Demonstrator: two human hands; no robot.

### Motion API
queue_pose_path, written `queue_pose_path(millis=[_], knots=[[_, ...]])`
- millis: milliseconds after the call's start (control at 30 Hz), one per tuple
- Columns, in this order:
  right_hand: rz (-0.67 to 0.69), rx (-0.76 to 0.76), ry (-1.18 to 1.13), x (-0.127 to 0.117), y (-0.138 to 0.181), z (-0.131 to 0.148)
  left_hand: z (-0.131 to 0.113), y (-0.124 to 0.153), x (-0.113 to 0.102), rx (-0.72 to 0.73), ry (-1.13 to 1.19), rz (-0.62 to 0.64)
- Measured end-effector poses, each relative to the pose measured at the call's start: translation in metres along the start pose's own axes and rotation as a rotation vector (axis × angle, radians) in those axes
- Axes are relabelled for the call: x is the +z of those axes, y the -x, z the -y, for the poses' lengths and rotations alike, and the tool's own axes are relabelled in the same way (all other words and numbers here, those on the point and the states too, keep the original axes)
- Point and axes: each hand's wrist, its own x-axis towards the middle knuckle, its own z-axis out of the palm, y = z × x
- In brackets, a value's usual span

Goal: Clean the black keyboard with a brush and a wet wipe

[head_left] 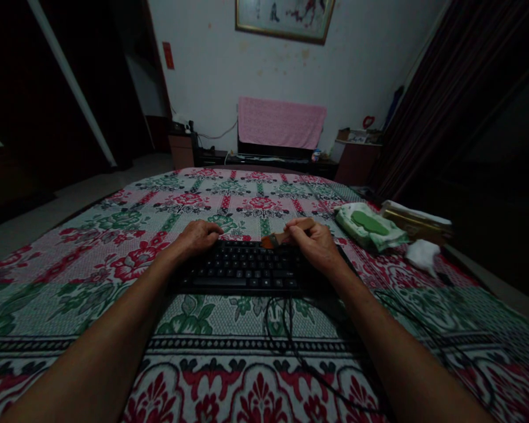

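A black computer keyboard (242,267) lies flat on a patterned bedspread, its space bar side towards me. My left hand (197,238) is at its far left edge, with the thumb near the top keys and the fingers curled over the back; part of the grip is hidden. Between the thumb and fingers of my right hand (312,241) is a flat brush (275,239) with a wooden handle. Its orange-brown bristles point left and meet the upper row of keys, right of the middle. My right hand and forearm cover the keyboard's right end.
Black cable (300,352) loops over the bedspread (189,317) in front of the keyboard. To the right lie a green and white tissue pack (370,226), a gold-coloured box (417,222) and a crumpled white tissue (423,255). A pink towel (282,122) hangs beyond the bed.
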Motion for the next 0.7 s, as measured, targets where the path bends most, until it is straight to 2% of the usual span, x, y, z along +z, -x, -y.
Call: queue_pose_path(millis=[133,333,533,700], knots=[[-0.071,0.022,-0.039,-0.003,-0.001,0.002,-0.001,0.001,-0.001,0.011,-0.026,0.001],[0.063,-0.032,-0.050,0.009,0.005,0.001,0.001,-0.001,0.000,0.009,-0.040,-0.002],[-0.056,0.050,-0.040,0.001,0.000,0.002,0.001,-0.001,0.001,0.001,-0.035,-0.004],[-0.004,0.048,-0.067,0.008,0.003,0.004,-0.001,0.000,-0.001,-0.006,-0.039,0.009]])
